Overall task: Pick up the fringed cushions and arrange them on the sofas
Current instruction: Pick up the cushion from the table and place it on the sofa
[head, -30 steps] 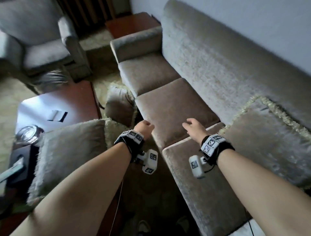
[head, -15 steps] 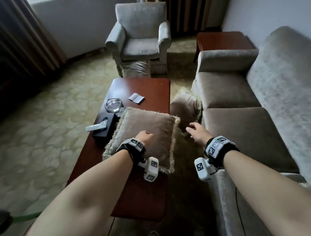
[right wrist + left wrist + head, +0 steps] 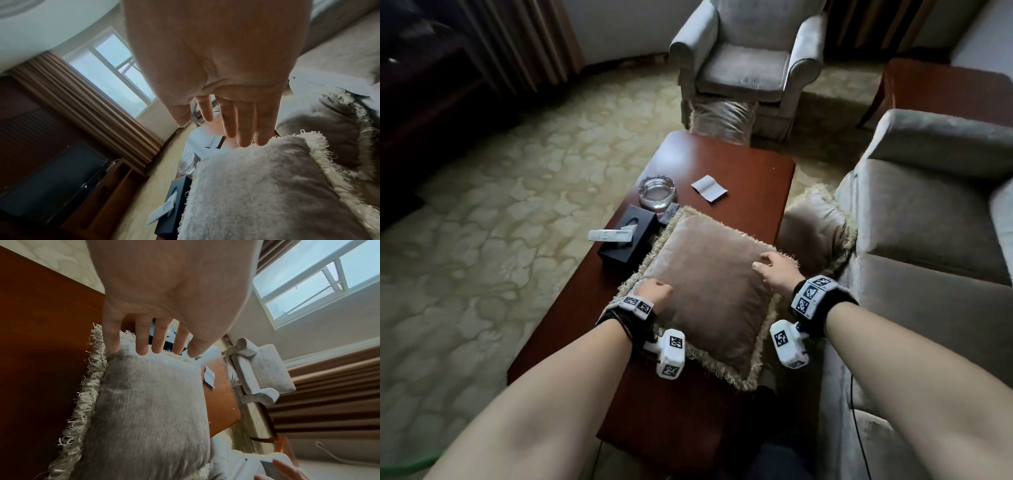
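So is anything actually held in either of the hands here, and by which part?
Nothing is gripped yet. The left hand touches the cushion on the coffee table at its left fringed edge; the right hand hovers at its far right corner, fingers straight.

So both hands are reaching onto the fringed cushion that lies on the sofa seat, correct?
Not quite. The head view shows the left hand and right hand on the fringed cushion, but it lies on the coffee table, not the sofa seat.
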The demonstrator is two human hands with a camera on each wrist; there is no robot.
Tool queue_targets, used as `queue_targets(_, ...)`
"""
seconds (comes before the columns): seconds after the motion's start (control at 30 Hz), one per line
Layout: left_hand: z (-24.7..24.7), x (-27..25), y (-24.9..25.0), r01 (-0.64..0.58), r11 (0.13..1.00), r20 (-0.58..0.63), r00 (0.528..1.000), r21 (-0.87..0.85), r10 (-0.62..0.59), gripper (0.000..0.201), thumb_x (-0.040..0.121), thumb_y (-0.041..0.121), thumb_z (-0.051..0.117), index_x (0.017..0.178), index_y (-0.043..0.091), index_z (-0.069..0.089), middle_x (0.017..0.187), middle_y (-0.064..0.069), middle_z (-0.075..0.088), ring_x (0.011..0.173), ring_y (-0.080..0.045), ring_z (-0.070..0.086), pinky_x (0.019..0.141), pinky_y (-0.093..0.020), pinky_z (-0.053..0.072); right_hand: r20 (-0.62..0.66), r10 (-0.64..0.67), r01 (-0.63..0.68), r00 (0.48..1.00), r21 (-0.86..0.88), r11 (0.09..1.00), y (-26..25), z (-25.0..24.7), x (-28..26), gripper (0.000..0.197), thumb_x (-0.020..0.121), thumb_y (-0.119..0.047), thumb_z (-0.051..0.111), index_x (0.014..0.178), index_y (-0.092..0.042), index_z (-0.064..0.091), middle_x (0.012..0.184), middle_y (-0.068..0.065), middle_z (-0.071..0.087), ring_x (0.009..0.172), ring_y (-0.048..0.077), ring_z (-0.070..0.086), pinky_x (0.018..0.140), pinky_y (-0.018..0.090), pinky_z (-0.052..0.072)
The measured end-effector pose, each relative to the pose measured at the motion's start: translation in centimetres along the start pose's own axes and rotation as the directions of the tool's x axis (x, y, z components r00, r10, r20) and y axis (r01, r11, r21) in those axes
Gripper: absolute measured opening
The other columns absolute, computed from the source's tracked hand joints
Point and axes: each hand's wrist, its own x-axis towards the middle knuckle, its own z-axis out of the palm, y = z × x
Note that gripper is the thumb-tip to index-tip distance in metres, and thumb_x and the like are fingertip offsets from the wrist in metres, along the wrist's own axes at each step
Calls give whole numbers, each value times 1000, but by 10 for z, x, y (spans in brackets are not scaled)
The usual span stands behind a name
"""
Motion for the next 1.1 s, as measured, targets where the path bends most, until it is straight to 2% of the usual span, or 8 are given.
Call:
queue_targets(0.13,16,29,12,177,976,32,984,-127,-175,20,52,28,45,53,10,52,62,-14,49,67,-23,48,62,-32,36,118,-14,22,993,-68,997,-2,-2,76,50,96,-36,56,139,-11,48,130,12,61,95,19,52,96,40,47)
queue_targets(0.23,34,58,18,320,926,115,946,-201,-302,22,66,28,56,71,9,66,77,-19,61,77,-28,59,69,-32,44,201,-10,31,980,-102,994,-2,-4,129,49,97,-34,55,140,-11,48,132,14,61,99,27,62,98,40,49)
queue_targets(0.37,63,99,12,476,842,117,879,-255,-462,25,87,15,58,104,1,71,110,-19,70,106,-35,65,88,-37,51,264,7,29,964,-130,991,0,-5,187,49,98,-30,54,142,-9,45,112,7,58,88,22,54,73,27,43)
queue_targets(0.6,93,119,11,650,743,163,760,-162,-629,40,96,17,47,128,-4,57,133,-24,58,123,-38,56,95,-34,46,399,-4,104,917,-228,968,2,5,258,56,97,-26,58,147,-10,40,131,16,60,96,23,59,83,27,41)
queue_targets(0.73,113,139,-25,754,610,222,656,-245,-722,45,86,25,46,123,3,61,136,-19,57,121,-35,56,91,-33,40,408,16,120,913,-307,944,9,19,283,61,95,-24,61,149,-7,38,143,16,52,130,29,52,107,33,38)
queue_targets(0.83,138,148,-50,778,407,352,595,-479,-723,31,74,23,54,96,3,61,118,-25,59,93,-31,61,80,-39,51,451,-24,199,892,-346,917,13,32,298,70,93,-26,63,152,-5,32,155,14,39,142,30,38,116,37,31)
queue_targets(0.93,137,139,-36,779,242,386,523,-579,-760,21,78,6,43,60,8,32,69,-9,34,32,-20,39,38,-23,44,456,-24,225,890,-393,892,27,46,311,78,89,-42,60,153,-9,28,152,18,39,141,37,37,116,45,30)
queue_targets(1.1,137,137,-31,784,99,514,491,-613,-703,19,84,6,33,65,9,31,66,-7,31,24,-21,41,34,-28,46,375,-34,196,926,-401,895,44,55,323,66,93,-54,49,151,-26,30,139,18,43,132,39,44,110,48,35)
